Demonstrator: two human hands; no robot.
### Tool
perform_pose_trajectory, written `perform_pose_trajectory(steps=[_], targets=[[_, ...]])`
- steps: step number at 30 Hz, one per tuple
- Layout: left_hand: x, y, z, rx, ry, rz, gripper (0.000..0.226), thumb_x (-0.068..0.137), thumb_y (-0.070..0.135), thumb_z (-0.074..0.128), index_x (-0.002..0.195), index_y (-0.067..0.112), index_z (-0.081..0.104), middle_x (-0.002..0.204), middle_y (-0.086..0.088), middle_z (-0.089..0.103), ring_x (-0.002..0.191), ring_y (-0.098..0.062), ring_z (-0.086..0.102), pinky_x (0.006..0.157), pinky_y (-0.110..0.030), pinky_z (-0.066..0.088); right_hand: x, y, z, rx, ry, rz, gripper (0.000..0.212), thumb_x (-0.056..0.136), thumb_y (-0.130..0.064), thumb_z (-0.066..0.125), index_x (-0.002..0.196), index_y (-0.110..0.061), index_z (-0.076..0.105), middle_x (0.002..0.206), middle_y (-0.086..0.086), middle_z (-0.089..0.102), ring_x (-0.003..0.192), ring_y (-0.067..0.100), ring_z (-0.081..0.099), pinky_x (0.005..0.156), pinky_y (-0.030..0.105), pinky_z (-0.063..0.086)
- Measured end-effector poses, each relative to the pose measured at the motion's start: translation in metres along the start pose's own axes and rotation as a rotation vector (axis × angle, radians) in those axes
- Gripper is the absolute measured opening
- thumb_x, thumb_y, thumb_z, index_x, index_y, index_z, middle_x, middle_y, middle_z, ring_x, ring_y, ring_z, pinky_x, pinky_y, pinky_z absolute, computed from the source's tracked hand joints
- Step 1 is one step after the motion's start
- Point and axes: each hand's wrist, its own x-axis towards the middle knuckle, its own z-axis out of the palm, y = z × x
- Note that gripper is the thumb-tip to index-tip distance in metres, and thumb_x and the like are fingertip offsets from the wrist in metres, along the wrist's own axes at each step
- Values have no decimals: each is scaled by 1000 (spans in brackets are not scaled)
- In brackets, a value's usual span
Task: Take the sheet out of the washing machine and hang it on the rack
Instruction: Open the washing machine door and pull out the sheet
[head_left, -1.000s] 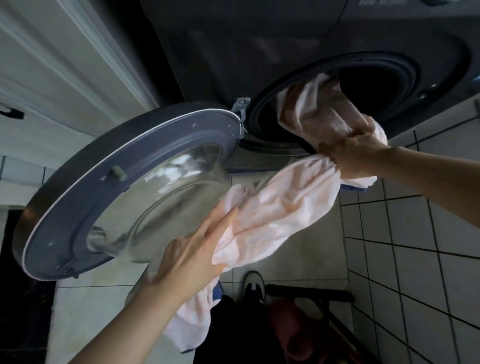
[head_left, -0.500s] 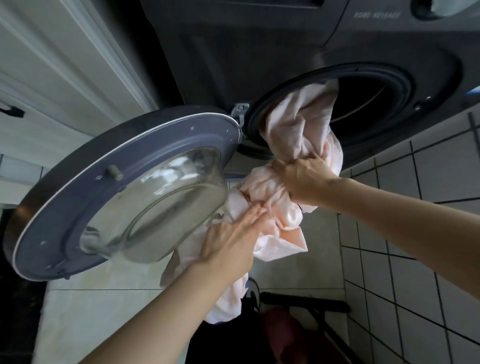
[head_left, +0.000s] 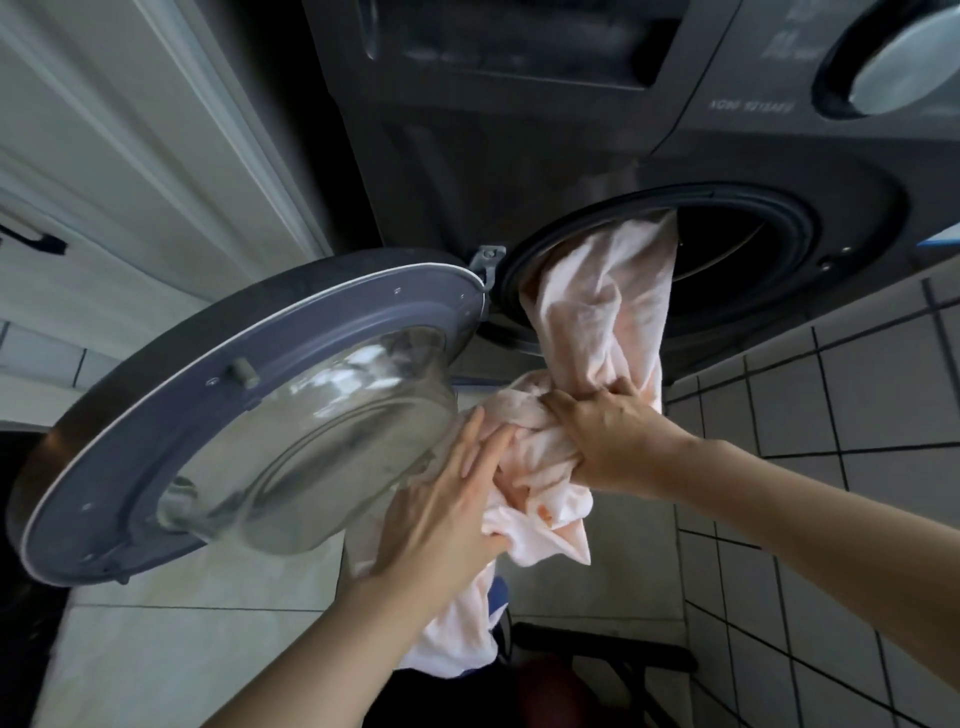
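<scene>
Right now the pale pink sheet (head_left: 602, 322) runs as a twisted rope out of the dark round drum opening (head_left: 727, 260) of the washing machine (head_left: 519, 156), over the lower lip of that opening and down toward the near side. Its far end is inside the drum; how much remains there cannot be told. The right hand (head_left: 608, 436) is closed in a fist around the sheet just below the opening's rim, knuckles up. The left hand (head_left: 447, 499) lies flatter on the bunched cloth to the left, fingers stretched and pressing the fabric; whether it truly grips cannot be told. A loose tail of the sheet hangs below both hands toward the floor.

To the left, the round door (head_left: 156, 441) stands swung wide open on its hinge (head_left: 485, 260), its glass bowl (head_left: 322, 441) bulging toward the near side. The bowl's right edge is touching or just beside the left hand and the bunched cloth, so room on that side is tight. To the right, the tiled floor (head_left: 857, 415) lies bare, well apart from the hands. At the near edge, below the hanging tail, a dark bar (head_left: 597, 654) crosses the floor; what it belongs to cannot be told. A white panelled cabinet (head_left: 130, 156) fills the far left.
</scene>
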Motion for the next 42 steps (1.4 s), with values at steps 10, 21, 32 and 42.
perform_pose_trajectory(steps=[10, 21, 32, 42], targets=[[8, 19, -23, -203, 136, 34, 109, 58, 41, 81, 139, 44, 8, 144, 9, 45, 83, -21, 69, 55, -23, 42, -8, -25, 2, 465, 304, -179, 59, 75, -25, 66, 110, -20, 18, 102, 2, 63, 99, 18, 60, 97, 36, 34], [13, 12, -30, -147, 79, -75, 80, 69, 55, 71, 136, 38, 31, 131, 12, 50, 94, -25, 64, 66, -34, 50, -16, -39, -3, 512, 518, -150, 57, 63, -18, 64, 100, -22, 22, 87, -8, 58, 79, 21, 57, 88, 31, 34], [11, 12, -33, -107, 112, -70, 51, 74, 39, 64, 118, 27, 43, 108, 6, 60, 85, -30, 63, 61, -37, 49, -23, -16, -3, 349, 445, -287, 53, 78, -45, 71, 118, -16, 52, 114, -5, 50, 113, 17, 42, 99, 34, 35], [-14, 2, -36, -13, 86, -1, 35, 68, 32, 48, 101, 29, 38, 99, 8, 55, 59, -27, 44, 52, -30, 29, 7, 16, -5, -53, 144, -416, 103, 68, -82, 54, 149, -27, 20, 153, -10, 23, 143, 23, 13, 113, 49, 19]])
